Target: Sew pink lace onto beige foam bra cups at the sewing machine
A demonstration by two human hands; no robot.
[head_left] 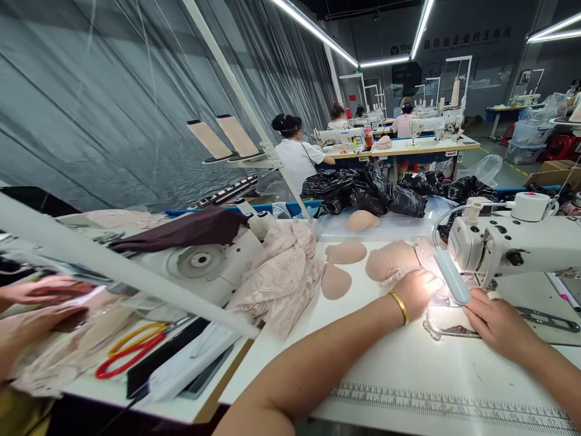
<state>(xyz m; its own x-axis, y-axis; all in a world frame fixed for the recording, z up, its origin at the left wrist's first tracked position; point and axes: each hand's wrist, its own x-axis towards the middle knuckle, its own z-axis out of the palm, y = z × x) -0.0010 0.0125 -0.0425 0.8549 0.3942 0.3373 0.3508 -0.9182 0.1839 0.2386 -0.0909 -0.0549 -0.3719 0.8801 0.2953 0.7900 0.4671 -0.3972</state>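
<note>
My left hand (418, 295), with a gold bangle at its wrist, is closed with its fingertips pinching pale pink lace fabric (439, 295) beside the sewing machine's needle area. Across from it, my right hand (494, 319) has its thumb and fingers drawn together at the other side of the same fabric, partly hidden by a lamp head. That grey lamp (452, 277) casts a bright spot between my hands. The white sewing machine (499, 239) stands just behind. Left of my hands lie beige bra cups (391, 261) with lace attached.
Loose beige cups (336, 282) and a heap of lace (285, 275) lie on the white table. A ruler strip (436, 402) runs along the front edge. At left, a co-worker's hands (49, 303) handle fabric near red-and-yellow scissors (131, 350). Black plastic bags (367, 191) sit behind.
</note>
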